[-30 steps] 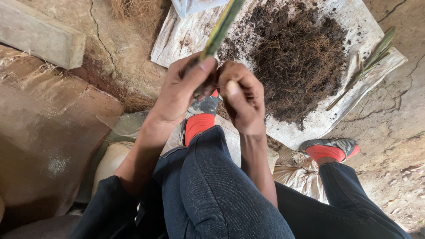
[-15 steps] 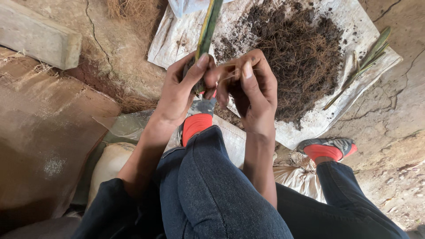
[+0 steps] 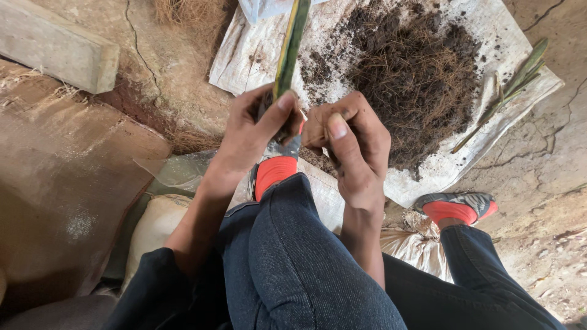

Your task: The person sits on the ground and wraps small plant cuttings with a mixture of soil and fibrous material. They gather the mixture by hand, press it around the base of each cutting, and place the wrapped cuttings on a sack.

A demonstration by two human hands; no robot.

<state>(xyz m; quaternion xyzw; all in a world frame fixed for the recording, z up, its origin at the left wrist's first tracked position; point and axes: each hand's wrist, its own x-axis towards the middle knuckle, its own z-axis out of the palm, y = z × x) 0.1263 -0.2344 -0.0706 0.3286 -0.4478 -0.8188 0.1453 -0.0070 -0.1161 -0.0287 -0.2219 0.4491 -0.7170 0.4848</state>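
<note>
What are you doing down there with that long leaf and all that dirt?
A person sits low on the ground, knees up. The left hand grips a long green leaf cutting with yellow edges, holding it upright. The right hand is closed around its lower end. In front lies a white sack sheet with a pile of dark, fibrous soil on it, and a few more green leaves lie at its right edge.

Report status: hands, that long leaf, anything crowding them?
Left hand pinches the long green leaf near its base. Right hand closed at the leaf's bottom end. Soil pile on white sack just beyond; nothing blocking.
</note>
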